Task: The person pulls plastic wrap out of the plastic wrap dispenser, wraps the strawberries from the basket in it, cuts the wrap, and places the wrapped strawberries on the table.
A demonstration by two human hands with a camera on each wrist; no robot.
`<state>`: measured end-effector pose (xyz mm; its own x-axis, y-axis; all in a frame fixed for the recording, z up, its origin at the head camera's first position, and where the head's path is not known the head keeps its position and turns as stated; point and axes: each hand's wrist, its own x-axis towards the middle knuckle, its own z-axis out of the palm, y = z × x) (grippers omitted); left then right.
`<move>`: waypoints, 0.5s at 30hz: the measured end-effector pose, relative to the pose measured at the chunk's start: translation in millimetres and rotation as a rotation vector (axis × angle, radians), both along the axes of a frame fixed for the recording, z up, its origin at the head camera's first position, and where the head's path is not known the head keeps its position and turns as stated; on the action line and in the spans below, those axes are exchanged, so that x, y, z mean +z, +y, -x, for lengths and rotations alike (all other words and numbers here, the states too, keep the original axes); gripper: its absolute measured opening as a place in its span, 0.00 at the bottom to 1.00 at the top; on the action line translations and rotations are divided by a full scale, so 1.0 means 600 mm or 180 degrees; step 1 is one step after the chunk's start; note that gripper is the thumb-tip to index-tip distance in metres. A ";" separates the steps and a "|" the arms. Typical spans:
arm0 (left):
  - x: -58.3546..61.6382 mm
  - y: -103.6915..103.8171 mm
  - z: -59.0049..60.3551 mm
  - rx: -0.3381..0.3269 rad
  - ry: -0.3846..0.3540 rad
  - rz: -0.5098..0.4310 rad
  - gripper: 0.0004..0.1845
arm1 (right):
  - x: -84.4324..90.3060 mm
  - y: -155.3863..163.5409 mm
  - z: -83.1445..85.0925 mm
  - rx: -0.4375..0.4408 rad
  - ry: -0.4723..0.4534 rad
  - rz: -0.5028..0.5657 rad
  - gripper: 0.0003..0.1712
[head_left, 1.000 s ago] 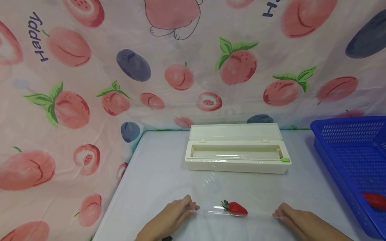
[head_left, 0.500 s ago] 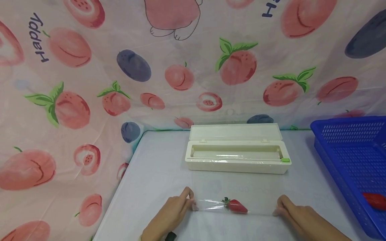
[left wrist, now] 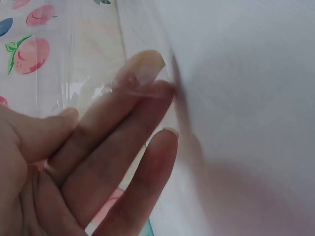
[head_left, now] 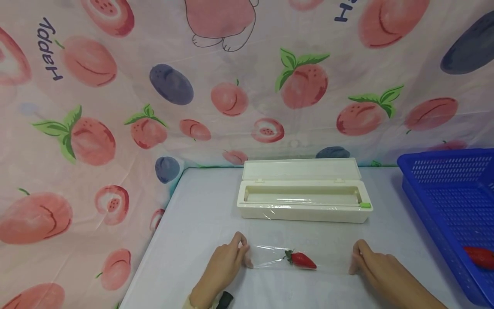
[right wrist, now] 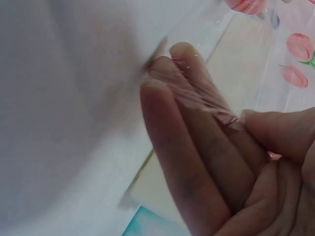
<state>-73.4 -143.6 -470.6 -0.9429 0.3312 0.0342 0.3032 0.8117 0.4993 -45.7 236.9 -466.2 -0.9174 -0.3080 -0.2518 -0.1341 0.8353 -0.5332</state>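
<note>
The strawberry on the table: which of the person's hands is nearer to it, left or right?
Left. The left hand holds the plastic wrap just left of the strawberry; the right hand holds the wrap's other end, a little farther off on the right.

The pale tabletop (head_left: 200, 214) carries a cream dispenser box (head_left: 302, 201), lid open, at its middle. Just in front of the box lies a clear film sheet (head_left: 270, 257), and on the film, a strawberry (head_left: 302, 259). Right of the box, well apart, a blue basket (head_left: 447, 189) sits at the tabletop's edge, a red fruit (head_left: 480, 256) inside.
</note>
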 end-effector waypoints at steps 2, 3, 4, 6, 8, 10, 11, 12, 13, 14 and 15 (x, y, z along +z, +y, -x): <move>0.001 0.004 0.001 0.0053 0.0028 0.0016 0.04 | 0.000 -0.005 0.001 -0.0049 0.0171 -0.0063 0.06; 0.000 0.005 0.002 0.0069 0.0038 0.0016 0.04 | 0.000 -0.007 0.001 -0.0051 0.0280 -0.0087 0.06; 0.000 0.006 0.003 0.0091 0.0030 0.0021 0.04 | -0.001 -0.007 0.002 -0.0024 0.0433 -0.0111 0.07; -0.001 0.008 0.006 0.0131 -0.0004 0.0026 0.05 | -0.004 -0.007 0.000 0.0029 0.0759 -0.0116 0.08; -0.002 0.009 0.009 0.0164 -0.0043 0.0020 0.05 | -0.006 -0.008 0.001 0.0007 0.0880 -0.0083 0.08; -0.003 0.011 0.011 0.0190 -0.0049 0.0035 0.05 | -0.007 -0.010 0.002 -0.0038 0.1000 -0.0062 0.09; -0.004 0.011 0.012 0.0208 -0.0038 0.0053 0.05 | -0.007 -0.012 0.002 -0.0070 0.1028 -0.0066 0.09; -0.004 0.012 0.013 0.0226 -0.0027 0.0071 0.05 | -0.007 -0.013 0.003 -0.0102 0.1054 -0.0070 0.09; -0.004 0.013 0.013 0.0243 -0.0008 0.0081 0.05 | -0.007 -0.014 0.004 -0.0119 0.1078 -0.0098 0.10; -0.004 0.013 0.014 0.0265 0.0005 0.0097 0.05 | -0.007 -0.016 0.004 -0.0133 0.1112 -0.0130 0.10; -0.004 0.014 0.015 0.0290 0.0012 0.0103 0.05 | -0.007 -0.018 0.005 -0.0151 0.1137 -0.0149 0.10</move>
<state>-82.3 -135.1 -472.8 -0.9691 0.2451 0.0284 0.2292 0.8516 0.4714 -48.7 226.2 -470.7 -0.9631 -0.2586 0.0745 -0.2654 0.8674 -0.4209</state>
